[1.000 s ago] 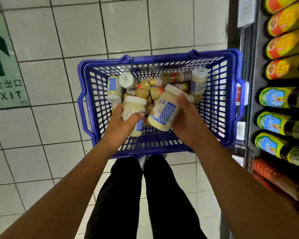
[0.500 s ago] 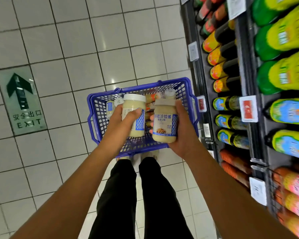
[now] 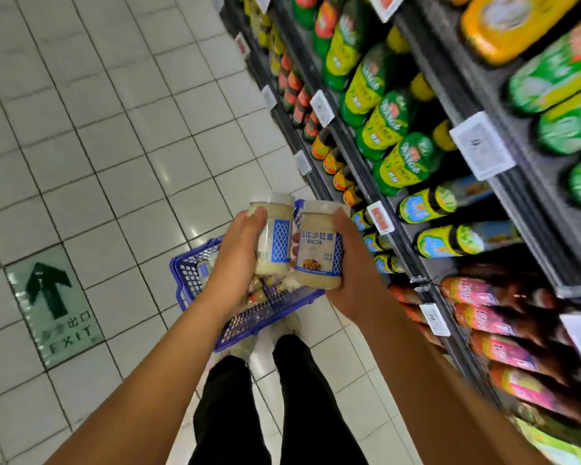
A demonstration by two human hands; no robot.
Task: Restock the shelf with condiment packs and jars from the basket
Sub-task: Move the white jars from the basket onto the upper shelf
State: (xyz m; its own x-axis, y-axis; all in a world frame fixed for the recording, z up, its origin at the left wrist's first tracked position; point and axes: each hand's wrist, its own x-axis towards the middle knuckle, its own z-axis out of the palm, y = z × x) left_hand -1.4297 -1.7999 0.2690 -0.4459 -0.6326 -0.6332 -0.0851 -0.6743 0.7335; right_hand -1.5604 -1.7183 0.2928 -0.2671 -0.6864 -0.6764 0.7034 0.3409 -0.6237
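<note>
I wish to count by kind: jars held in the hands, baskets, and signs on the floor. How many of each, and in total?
Pale sauce jars with white lids, held: 2, left-hand jar and right-hand jar
Blue plastic basket: 1
Green floor exit sign: 1
Total: 4

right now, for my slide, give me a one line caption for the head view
Left hand grips the left jar and right hand the right jar, over the blue basket beside the shelf.

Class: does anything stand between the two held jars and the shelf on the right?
Nothing visible does: only open air lies between the left jar, the right jar and the shelf. The rows in view are packed with bottles, though; no free slot shows.
</note>
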